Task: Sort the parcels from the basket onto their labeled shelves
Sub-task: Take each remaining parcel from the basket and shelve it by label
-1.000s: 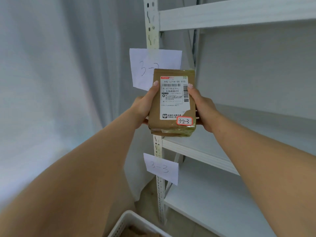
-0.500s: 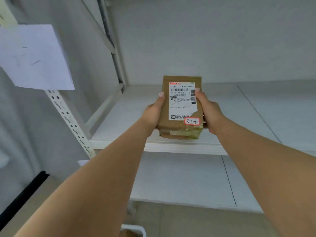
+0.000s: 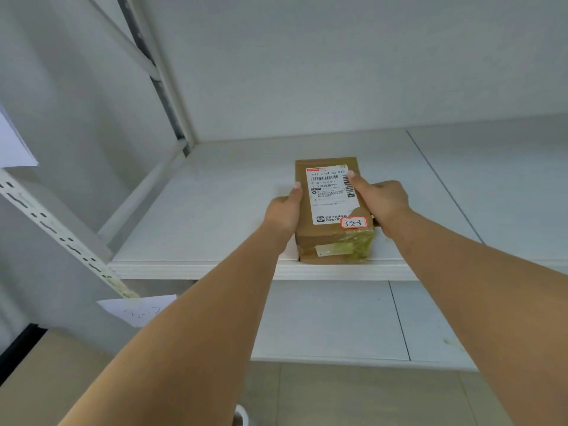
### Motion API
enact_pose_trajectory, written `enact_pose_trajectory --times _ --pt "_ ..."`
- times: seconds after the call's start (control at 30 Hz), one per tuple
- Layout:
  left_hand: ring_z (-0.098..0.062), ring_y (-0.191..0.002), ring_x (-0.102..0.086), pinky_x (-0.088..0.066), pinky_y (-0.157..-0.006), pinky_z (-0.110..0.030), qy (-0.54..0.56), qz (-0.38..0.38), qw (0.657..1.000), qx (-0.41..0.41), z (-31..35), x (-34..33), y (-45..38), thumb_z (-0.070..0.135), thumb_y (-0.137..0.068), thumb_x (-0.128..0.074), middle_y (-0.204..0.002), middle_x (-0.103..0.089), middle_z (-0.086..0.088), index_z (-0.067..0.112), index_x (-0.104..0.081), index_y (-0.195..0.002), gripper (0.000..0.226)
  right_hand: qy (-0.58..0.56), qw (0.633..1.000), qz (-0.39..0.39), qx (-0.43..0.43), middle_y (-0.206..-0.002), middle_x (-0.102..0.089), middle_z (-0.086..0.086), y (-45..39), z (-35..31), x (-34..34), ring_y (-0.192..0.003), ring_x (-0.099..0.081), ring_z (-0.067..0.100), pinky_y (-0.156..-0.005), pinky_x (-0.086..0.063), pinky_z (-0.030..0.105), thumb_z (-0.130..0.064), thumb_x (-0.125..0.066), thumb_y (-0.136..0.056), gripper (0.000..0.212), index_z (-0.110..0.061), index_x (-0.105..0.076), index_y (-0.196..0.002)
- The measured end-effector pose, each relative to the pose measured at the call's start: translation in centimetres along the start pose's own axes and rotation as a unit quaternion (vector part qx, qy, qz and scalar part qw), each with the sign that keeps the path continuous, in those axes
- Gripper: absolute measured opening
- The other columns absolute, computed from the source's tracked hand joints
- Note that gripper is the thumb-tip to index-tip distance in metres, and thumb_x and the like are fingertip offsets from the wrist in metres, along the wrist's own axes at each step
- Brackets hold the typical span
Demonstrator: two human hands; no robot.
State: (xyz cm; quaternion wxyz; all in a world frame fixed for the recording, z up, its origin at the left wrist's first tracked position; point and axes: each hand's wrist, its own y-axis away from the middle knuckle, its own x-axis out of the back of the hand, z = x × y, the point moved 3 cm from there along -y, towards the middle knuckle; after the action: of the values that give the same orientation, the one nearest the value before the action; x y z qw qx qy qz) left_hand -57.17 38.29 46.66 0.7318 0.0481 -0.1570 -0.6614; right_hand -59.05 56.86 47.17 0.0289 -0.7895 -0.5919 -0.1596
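A brown cardboard parcel (image 3: 333,238) with a white shipping label and a small red-framed tag reading 3-2-3 rests on the white middle shelf (image 3: 196,222), near its front edge. My left hand (image 3: 284,212) grips its left side, thumb along the edge. On the right side my right hand (image 3: 381,201) holds it, with the thumb lying on the label. Both arms reach forward from the bottom of the view.
A perforated white upright (image 3: 64,238) runs down the left, with a paper label (image 3: 138,310) below it and another paper (image 3: 13,146) above. A lower shelf (image 3: 332,321) lies beneath. A white basket rim (image 3: 241,415) peeks at the bottom edge. Tiled floor below.
The view swung from the shelf's labeled post to face the shelf. Both hands carried the parcel forward and down; it now rests on the middle shelf.
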Motion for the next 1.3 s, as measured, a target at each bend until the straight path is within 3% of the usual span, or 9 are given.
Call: enact_pose_trajectory --times 0.37,0.6,0.7,0.77,0.8,0.87,0.97,1.13,1.3 --pt "-0.03 -0.1 -0.067 -0.053 -0.092 -0.04 -0.004 0.017 1.0 0.015 0.5 -0.4 -3.1 0.053 -0.094 -0.047 -0.103 -0.071 -0.009 0.016 -0.061 -0.082 0.041 -0.005 1.0 0.014 -0.018 -0.056 -0.067 -0.001 -3.0 -0.3 -0.5 -0.045 -0.065 0.013 -0.038 -0.045 0.018 -0.054 -0.074 -0.075 0.044 -0.013 -0.065 -0.062" --pt "-0.029 -0.1 -0.067 -0.053 -0.091 -0.04 -0.014 0.031 0.999 0.015 0.8 -0.4 -4.6 0.057 -0.094 -0.044 -0.105 -0.07 -0.011 0.01 -0.064 -0.098 0.051 0.007 1.0 0.015 -0.024 -0.071 -0.071 0.005 -4.4 -0.8 -1.0 -0.057 -0.068 0.019 -0.045 -0.05 0.023 -0.055 -0.073 -0.076 0.046 -0.011 -0.063 -0.065" --pt "-0.029 -0.093 -0.065 -0.051 -0.094 -0.043 -0.056 0.061 0.996 -0.01 1.2 0.3 -4.7 0.056 -0.096 -0.037 -0.1 -0.068 -0.013 0.005 -0.063 -0.096 0.057 0.056 0.998 0.032 -0.001 -0.079 -0.071 0.012 -4.3 -1.8 -0.6 -0.07 -0.069 0.029 -0.064 -0.059 0.038 -0.058 -0.069 -0.078 0.058 0.0 -0.067 -0.078" --pt "-0.025 -0.083 -0.056 -0.05 -0.092 -0.042 -0.076 0.076 0.994 -0.031 1.8 1.6 -4.1 0.055 -0.097 -0.037 -0.09 -0.059 -0.011 0.01 -0.056 -0.09 0.049 0.118 0.989 0.074 0.052 -0.073 -0.063 0.013 -4.0 -3.7 -0.2 -0.067 -0.063 0.03 -0.072 -0.055 0.039 -0.059 -0.063 -0.083 0.057 -0.002 -0.063 -0.073" --pt "-0.023 -0.081 -0.052 -0.049 -0.088 -0.04 -0.086 0.083 0.992 -0.043 2.3 2.5 -3.8 0.053 -0.097 -0.038 -0.088 -0.054 -0.01 0.013 -0.053 -0.089 0.043 0.144 0.982 0.09 0.082 -0.079 -0.064 0.011 -3.6 -4.9 -0.3 -0.073 -0.063 0.029 -0.073 -0.05 0.035 -0.058 -0.059 -0.085 0.054 -0.005 -0.064 -0.077" --pt "-0.02 -0.081 -0.047 -0.044 -0.078 -0.035 -0.103 0.094 0.988 -0.067 3.1 5.0 -2.9 0.048 -0.097 -0.041 -0.087 -0.05 -0.008 0.015 -0.05 -0.088 0.035 0.169 0.971 0.09 0.141 -0.11 -0.067 0.007 -2.4 -7.5 -1.6 -0.102 -0.063 0.027 -0.082 -0.044 0.031 -0.056 -0.055 -0.089 0.053 -0.008 -0.067 -0.108" --pt "-0.019 -0.079 -0.047 -0.041 -0.075 -0.032 -0.122 0.128 0.979 -0.099 3.9 9.8 -1.0 0.039 -0.097 -0.045 -0.085 -0.049 -0.008 0.015 -0.051 -0.086 0.027 0.193 0.958 0.044 0.208 -0.123 -0.064 0.001 0.8 -10.8 -6.1 -0.114 -0.058 0.023 -0.081 -0.039 0.028 -0.054 -0.052 -0.092 0.049 -0.016 -0.063 -0.121" --pt "-0.02 -0.077 -0.05 -0.051 -0.078 -0.038 -0.184 0.218 0.954 -0.096 1.4 20.1 4.4 0.035 -0.096 -0.048 -0.081 -0.053 -0.008 0.017 -0.058 -0.085 0.024 0.226 0.924 -0.092 0.293 -0.115 -0.067 0.004 8.2 -12.7 -16.6 -0.111 -0.059 0.025 -0.09 -0.047 0.032 -0.043 -0.059 -0.091 0.034 -0.017 -0.068 -0.11" --pt "-0.017 -0.07 -0.045 -0.04 -0.065 -0.029 -0.191 0.286 0.938 -0.032 -5.4 30.9 11.7 0.027 -0.094 -0.047 -0.077 -0.051 -0.009 0.015 -0.057 -0.079 0.021 0.253 0.877 -0.231 0.336 -0.099 -0.067 0.001 17.7 -11.2 -27.1 -0.095 -0.062 0.023 -0.077 -0.047 0.03 -0.039 -0.058 -0.093 0.025 -0.016 -0.066 -0.091"
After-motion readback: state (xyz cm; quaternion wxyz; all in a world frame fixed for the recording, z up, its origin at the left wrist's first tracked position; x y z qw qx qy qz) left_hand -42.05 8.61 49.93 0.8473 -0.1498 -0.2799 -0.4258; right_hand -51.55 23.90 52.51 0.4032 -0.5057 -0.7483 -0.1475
